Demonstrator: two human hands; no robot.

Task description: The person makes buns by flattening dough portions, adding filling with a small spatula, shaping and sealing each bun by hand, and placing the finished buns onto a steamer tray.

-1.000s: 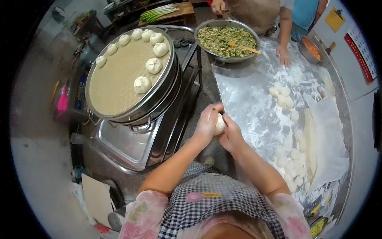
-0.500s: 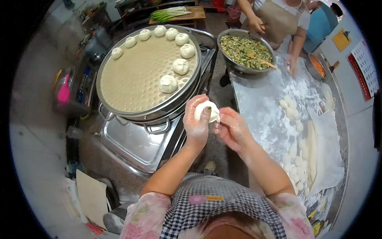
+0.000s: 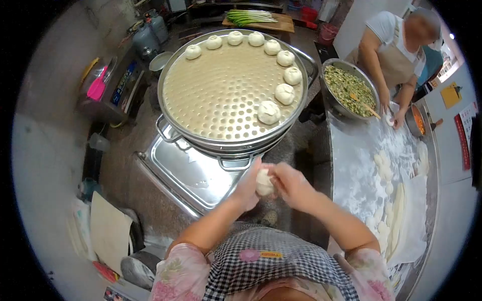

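A white stuffed bun point(image 3: 264, 183) sits between my two hands, in front of my apron. My left hand point(image 3: 247, 189) is curled around its left side. From the right, my right hand point(image 3: 292, 186) grips the bun's upper edge, its fingertips bent and slightly blurred. Just beyond my hands stands a large round steamer tray point(image 3: 206, 95) with a dimpled surface. Several pleated buns line its far and right rim, the closest being a larger bun point(image 3: 269, 113).
Right of me, a floured metal table point(image 3: 346, 160) carries dough pieces point(image 3: 384, 165) and a white cloth point(image 3: 411, 215). A bowl of chopped green filling point(image 3: 351, 90) stands at its far corner. Behind it, a co-worker point(image 3: 396, 50) handles dough. A metal lid point(image 3: 188, 175) lies below the steamer.
My view has swung left, so the steamer and table appear further right. My hands have come lower and nearer my body with the bun, my right hand now over its top edge.
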